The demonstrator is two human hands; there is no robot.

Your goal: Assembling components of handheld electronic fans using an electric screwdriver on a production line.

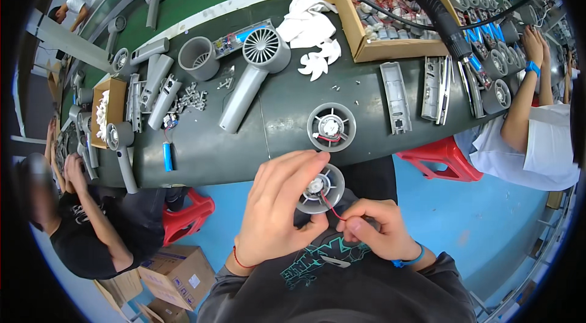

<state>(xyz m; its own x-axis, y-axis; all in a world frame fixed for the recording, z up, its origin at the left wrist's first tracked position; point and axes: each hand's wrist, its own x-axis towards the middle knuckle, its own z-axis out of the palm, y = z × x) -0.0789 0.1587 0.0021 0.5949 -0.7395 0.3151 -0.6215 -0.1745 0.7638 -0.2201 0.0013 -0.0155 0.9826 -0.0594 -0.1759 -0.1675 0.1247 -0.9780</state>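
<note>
Item: round grey fan housing with small motor [320, 187], held above the lap, just off the near edge of the bench [201, 146].

Step in hand, as judged: dressing the motor's wires on the housing. A thin red wire [332, 208] runs from the motor hub down to the right hand.

Left hand [278, 210]: palm down, fingers curled over the left rim of the housing, grip pressed around it, index finger lying across the top edge. Red string at the wrist.

Right hand [372, 231]: low and close to the body, thumb and forefinger pinching the free end of the red wire. Blue band at the wrist.

Next move, as judged: calls for a steady hold on the housing and a fine, light pull on the wire, which looks thin enough to kink or tear loose.

Nearby on the bench: a second fan housing [331, 126] lying flat just beyond the hands; an assembled grey hair dryer [253, 73]; a blue battery cell [167, 156]; white fan blades [317, 61]; a cardboard box of parts [360, 42].
</note>
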